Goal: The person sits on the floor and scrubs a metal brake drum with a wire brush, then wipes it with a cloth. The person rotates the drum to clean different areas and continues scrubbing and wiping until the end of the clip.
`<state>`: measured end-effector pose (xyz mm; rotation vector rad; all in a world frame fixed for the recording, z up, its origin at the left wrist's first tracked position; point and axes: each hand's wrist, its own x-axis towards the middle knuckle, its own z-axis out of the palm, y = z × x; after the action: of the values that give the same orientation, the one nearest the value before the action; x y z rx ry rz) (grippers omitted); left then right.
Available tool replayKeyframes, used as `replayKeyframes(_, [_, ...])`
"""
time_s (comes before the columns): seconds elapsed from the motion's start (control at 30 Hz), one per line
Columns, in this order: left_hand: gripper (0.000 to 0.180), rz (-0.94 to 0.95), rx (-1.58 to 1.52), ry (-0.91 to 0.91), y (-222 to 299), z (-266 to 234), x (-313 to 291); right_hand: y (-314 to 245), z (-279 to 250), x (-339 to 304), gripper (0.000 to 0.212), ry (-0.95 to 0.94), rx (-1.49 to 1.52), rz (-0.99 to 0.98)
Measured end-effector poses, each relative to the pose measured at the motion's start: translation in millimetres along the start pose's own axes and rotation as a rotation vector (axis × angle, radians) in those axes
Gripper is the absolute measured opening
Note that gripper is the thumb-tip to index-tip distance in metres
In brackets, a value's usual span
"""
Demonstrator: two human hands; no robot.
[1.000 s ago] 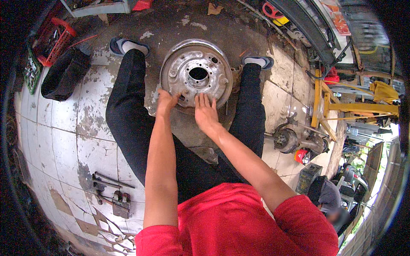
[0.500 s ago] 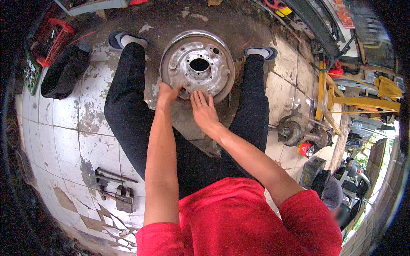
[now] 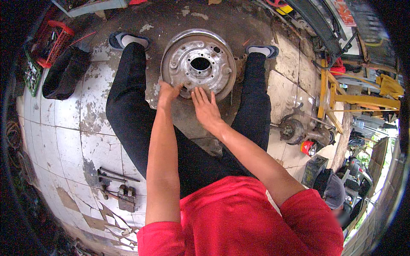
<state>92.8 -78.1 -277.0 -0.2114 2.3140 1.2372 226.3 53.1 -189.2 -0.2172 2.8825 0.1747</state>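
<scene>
A round, worn metal brake drum with its backing plate [image 3: 213, 87] lies on the floor between my feet. It has a dark hole in the middle and small bolt holes around that. My left hand [image 3: 169, 91] is closed on its near left rim, the thumb lying on the plate's face beside a small opening and the other fingers partly hidden at the edge. Against the near edge, just right of it, my right hand [image 3: 206, 112] lies flat with its fingers stretched out and touching the plate.
A red plastic basket [image 3: 57, 45] and a dark bag-like container [image 3: 65, 72] stand at far left. Hand tools and a metal block [image 3: 126, 199] lie on the tiles at near left. To the right are an axle part [image 3: 292, 130], a red can [image 3: 308, 148] and a yellow frame [image 3: 323, 91].
</scene>
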Motion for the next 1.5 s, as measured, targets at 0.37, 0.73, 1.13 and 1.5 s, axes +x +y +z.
replayKeyframes(0.37, [0.105,-0.094,0.06,-0.054,9,1,1,-9,7,-2,0.054,-0.017,0.026,0.032])
replayKeyframes(0.73, [0.103,0.004,0.031,-0.054,4,9,5,1,2,18,0.054,0.02,0.034,0.092])
replayKeyframes(1.13, [0.107,-0.058,0.033,-0.031,7,7,2,9,-9,25,0.062,-0.065,0.157,0.11])
replayKeyframes(1.5, [0.1,-0.081,0.021,-0.002,1,9,1,7,-11,23,0.052,-0.002,0.195,0.093])
